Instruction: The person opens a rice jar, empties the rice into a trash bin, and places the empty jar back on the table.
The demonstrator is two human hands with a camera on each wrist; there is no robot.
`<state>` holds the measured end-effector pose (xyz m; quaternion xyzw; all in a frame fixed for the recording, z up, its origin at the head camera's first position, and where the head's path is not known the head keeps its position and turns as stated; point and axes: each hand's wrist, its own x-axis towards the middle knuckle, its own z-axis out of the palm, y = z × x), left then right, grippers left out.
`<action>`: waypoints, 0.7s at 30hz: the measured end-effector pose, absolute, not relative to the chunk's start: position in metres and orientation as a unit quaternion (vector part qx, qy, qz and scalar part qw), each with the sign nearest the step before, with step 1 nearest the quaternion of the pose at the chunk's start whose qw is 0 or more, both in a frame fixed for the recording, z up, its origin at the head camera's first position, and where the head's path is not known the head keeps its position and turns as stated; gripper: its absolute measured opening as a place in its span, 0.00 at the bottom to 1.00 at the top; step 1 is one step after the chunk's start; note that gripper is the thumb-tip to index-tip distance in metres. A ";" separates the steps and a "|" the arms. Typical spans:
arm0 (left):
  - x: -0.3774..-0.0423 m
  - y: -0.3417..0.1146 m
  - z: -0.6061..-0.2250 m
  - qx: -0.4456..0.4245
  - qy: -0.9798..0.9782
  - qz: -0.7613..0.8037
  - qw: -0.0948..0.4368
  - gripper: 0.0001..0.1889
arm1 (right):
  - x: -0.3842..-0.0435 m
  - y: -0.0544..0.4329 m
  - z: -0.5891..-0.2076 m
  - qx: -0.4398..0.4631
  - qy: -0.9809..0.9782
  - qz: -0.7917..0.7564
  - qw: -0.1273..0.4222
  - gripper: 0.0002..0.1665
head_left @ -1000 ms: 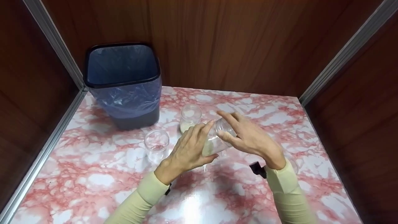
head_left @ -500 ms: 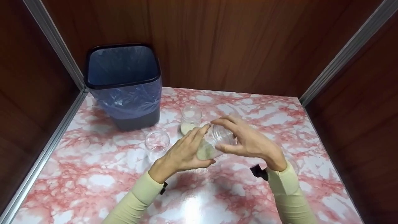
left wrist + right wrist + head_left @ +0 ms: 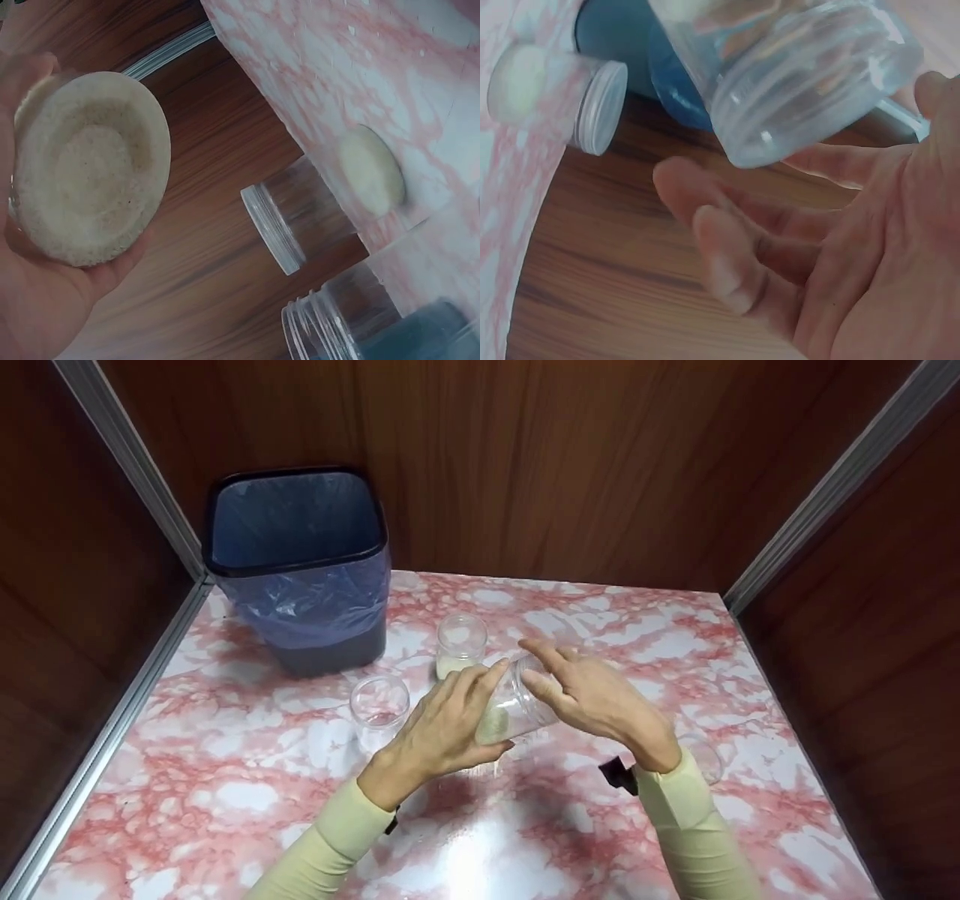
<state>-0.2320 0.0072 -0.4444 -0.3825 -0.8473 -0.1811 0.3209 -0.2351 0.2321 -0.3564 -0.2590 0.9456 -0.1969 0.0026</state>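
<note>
My left hand [image 3: 442, 720] grips a clear plastic jar [image 3: 510, 712] by its lower part and holds it tilted above the table. Pale greenish granular stuff lies inside at the base; the left wrist view shows this through the jar's round bottom [image 3: 94, 169]. The jar's ridged upper end [image 3: 810, 90] points toward my right hand [image 3: 607, 705] and looks covered by a clear lid. In the right wrist view, the fingers [image 3: 727, 255] of that hand are loosely bent and stand apart from the jar. The contact at its thumb is unclear.
A capped clear jar [image 3: 461, 637] with pale contents stands behind the hands. Left of it is a lidless clear jar [image 3: 379, 705]. A bagged bin [image 3: 322, 652] occupies the back left. A round clear item [image 3: 705, 757] lies partly behind the right sleeve. Wood panels [image 3: 600, 472] enclose the table.
Both hands and the jar have shifted slightly down and left over the second. My right hand spread around the jar's upper end half a second ago, then turned, its thumb moving upward.
</note>
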 end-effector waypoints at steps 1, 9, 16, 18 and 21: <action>-0.232 0.007 -0.444 -0.383 -0.847 -0.180 0.320 0.54 | -0.235 0.232 -0.357 -0.265 0.944 -0.198 0.005 0.35; -0.233 -0.001 -0.448 -0.400 -0.849 -0.224 0.264 0.53 | -0.230 0.238 -0.354 -0.353 0.905 -0.234 0.037 0.39; -0.234 -0.004 -0.455 -0.404 -0.844 -0.226 0.271 0.55 | -0.235 0.244 -0.360 -0.427 0.861 -0.270 0.051 0.45; -0.232 -0.003 -0.455 -0.397 -0.845 -0.214 0.288 0.55 | -0.236 0.243 -0.361 -0.400 0.870 -0.284 0.043 0.44; -0.229 0.000 -0.453 -0.382 -0.850 -0.174 0.318 0.55 | -0.236 0.239 -0.362 -0.329 0.902 -0.279 0.026 0.39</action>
